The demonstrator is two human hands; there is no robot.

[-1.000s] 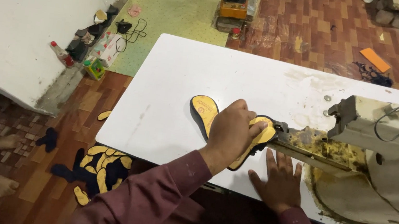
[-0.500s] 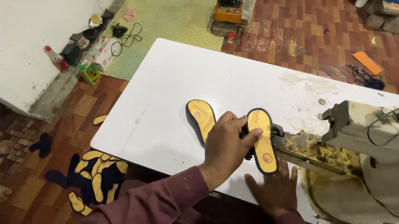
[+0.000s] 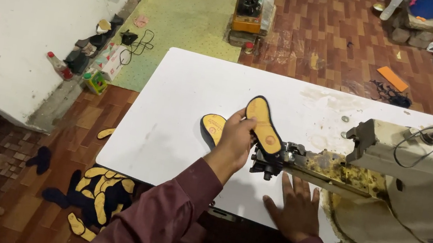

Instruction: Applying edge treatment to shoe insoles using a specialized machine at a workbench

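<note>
Insole [image 3: 263, 124] lifted, swung toward machine arm [image 3: 324, 169] since earlier. Left grip [image 3: 236, 141] pinching mid-edge: light, flexible. Right hand [image 3: 295, 207] flat on surface [image 3: 170, 126].

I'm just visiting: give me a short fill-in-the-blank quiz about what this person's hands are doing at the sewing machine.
1. The left hand holds a yellow insole with a ____ edge against the arm of the sewing machine.
2. The right hand lies ____ on the white table, fingers spread.
3. A second insole lies on the table to the ____ of the left hand.
4. More insoles lie piled on the ____ beside the table.

Missing words: black; flat; left; floor
</note>
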